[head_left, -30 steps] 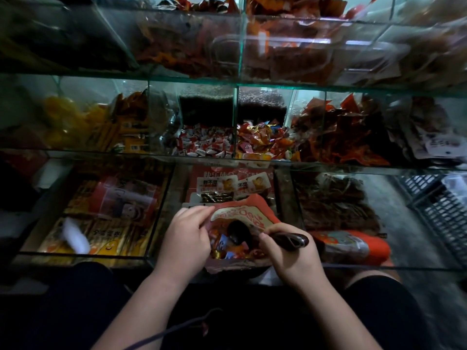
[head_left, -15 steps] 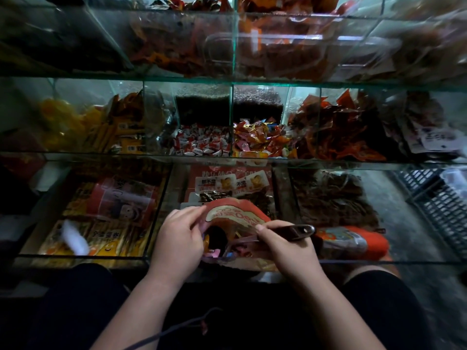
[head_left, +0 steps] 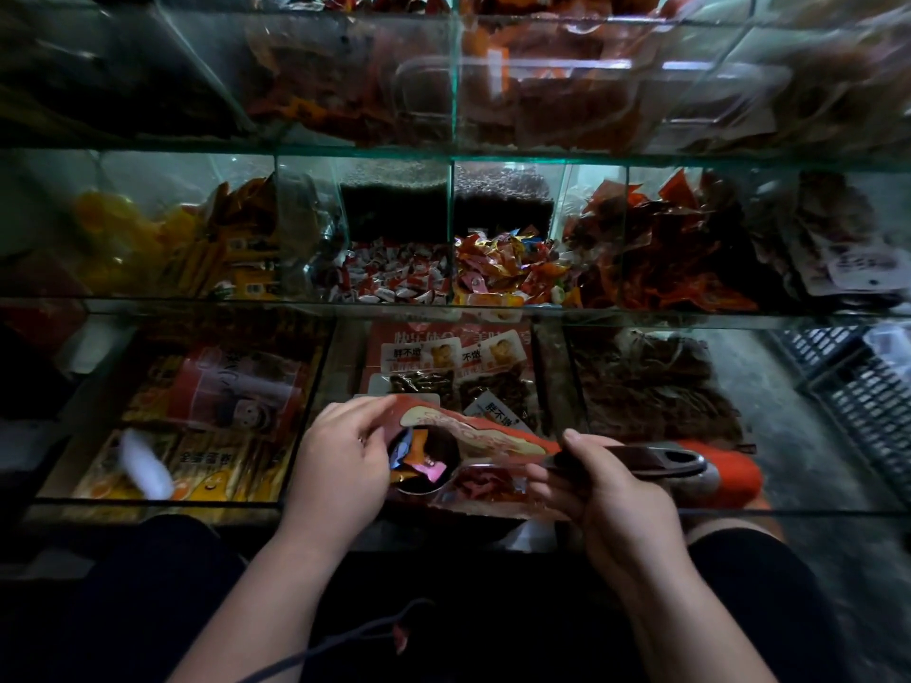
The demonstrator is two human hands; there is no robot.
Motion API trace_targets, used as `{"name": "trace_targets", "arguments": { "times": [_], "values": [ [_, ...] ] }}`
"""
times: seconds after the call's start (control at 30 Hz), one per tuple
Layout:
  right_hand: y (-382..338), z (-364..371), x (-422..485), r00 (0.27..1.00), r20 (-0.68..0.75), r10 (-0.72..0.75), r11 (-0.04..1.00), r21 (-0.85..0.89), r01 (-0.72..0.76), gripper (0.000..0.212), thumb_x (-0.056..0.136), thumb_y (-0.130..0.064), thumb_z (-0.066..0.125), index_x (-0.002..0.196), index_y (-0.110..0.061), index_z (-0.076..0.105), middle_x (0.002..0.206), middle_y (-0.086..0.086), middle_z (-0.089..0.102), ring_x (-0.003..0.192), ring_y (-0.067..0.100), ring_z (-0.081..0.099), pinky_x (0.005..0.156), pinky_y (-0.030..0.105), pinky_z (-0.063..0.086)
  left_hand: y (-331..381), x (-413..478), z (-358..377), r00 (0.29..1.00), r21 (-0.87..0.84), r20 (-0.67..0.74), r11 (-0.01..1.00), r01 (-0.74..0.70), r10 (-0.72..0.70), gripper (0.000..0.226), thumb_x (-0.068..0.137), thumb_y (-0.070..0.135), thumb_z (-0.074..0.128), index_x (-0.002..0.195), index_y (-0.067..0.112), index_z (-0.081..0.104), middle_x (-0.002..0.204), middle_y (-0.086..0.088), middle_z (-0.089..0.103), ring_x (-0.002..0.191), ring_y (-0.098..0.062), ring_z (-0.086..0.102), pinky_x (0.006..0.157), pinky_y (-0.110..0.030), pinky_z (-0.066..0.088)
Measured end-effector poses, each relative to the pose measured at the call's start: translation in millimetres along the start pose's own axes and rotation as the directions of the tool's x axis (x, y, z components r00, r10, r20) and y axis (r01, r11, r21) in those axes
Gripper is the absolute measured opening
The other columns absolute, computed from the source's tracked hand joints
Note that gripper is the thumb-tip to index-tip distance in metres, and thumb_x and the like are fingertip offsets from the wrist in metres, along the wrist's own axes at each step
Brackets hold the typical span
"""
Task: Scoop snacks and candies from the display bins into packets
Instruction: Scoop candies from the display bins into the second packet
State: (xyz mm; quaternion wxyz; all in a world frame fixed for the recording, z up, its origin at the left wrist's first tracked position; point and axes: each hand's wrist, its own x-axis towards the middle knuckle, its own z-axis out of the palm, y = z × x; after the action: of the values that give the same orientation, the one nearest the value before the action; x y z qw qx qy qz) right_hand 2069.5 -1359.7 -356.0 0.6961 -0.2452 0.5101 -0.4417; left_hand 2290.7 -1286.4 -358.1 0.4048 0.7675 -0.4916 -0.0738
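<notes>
Head view: left hand [head_left: 345, 460] pinches the glossy red packet [head_left: 498, 438] by its rim over the lowest glass bin [head_left: 325, 372]. Right hand [head_left: 611, 495] grips the dark-handled scoop [head_left: 660, 458], with crinkly wrapped candies [head_left: 419, 451] in the packet's mouth.

Glass shelf [head_left: 493, 308] roofs the lower bins [head_left: 162, 500]; open space lies in front.

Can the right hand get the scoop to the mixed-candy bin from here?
Probably yes. The right hand grips the scoop, whose bowl sits in the packet mouth held by the left hand; beyond it nothing blocks the mixed-candy bin straight ahead.
</notes>
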Motion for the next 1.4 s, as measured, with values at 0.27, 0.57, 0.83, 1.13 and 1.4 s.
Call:
{"name": "trace_targets", "arguments": {
  "times": [0.27,0.57,0.83,1.13,1.4],
  "values": [
    [-31.5,-5.6,-21.7,0.996,0.083,-0.012,1.000,0.028,0.010,0.006,0.095,-0.009,0.063,0.090,-0.007,0.061,0.073,0.019,0.074,0.072,0.038,0.077,0.054,0.031,0.061,8.9,-3.3,-3.6,0.987,0.151,-0.109,0.983,-0.103,0.120,0.028,0.087,0.004,0.067,0.113,0.012,0.074,0.118,0.003,0.064,0.118,-0.017,0.050,0.105,-0.041,0.042],
    [-72.0,-6.6,-65.2,0.957,0.197,-0.215,0.975,-0.015,0.222,0.017,0.055,-0.002,0.076,0.070,-0.011,0.075,0.074,0.027,0.071,0.076,0.046,0.076,0.062,0.036,0.063,33.6,-0.6,18.8,0.969,0.265,0.245,0.959,-0.101,0.035,0.064,0.100,0.061,0.028,0.157,0.032,0.025,0.163,0.015,0.021,0.151,-0.007,0.010,0.124,-0.036,0.007],
    [-106.6,0.2,-70.1,0.943,0.145,-0.299,0.952,0.116,0.284,0.016,0.069,0.001,0.066,0.083,-0.008,0.067,0.065,0.015,0.072,0.070,0.031,0.078,0.060,0.030,0.063,73.4,53.7,31.4,0.943,0.231,0.221,0.926,-0.300,0.251,0.065,0.101,0.058,0.020,0.157,0.026,0.028,0.166,0.009,0.018,0.152,-0.008,0.004,0.121,-0.032,-0.008],
    [-131.5,57.3,15.6,0.846,0.052,-0.530,0.844,0.126,0.521,0.011,0.098,-0.009,0.062,0.090,-0.016,0.068,0.093,0.007,0.075,0.097,0.028,0.076,0.084,0.035,0.062,102.6,150.6,45.6,0.968,0.001,0.248,0.999,-0.038,0.036,0.066,0.097,0.044,0.058,0.154,0.018,0.035,0.161,-0.005,0.030,0.148,-0.025,0.026,0.120,-0.035,0.020],
    [-117.1,80.3,75.7,0.358,0.733,-0.578,-0.109,-0.504,0.857,0.015,0.094,-0.004,0.067,0.107,-0.002,0.072,0.107,0.011,0.071,0.102,0.026,0.067,0.093,0.036,0.052,62.1,111.8,30.6,0.975,0.028,0.219,0.999,0.022,-0.027,0.063,0.091,0.030,0.065,0.149,0.017,0.045,0.152,-0.001,0.043,0.141,-0.019,0.039,0.119,-0.037,0.032]
  ]
}}
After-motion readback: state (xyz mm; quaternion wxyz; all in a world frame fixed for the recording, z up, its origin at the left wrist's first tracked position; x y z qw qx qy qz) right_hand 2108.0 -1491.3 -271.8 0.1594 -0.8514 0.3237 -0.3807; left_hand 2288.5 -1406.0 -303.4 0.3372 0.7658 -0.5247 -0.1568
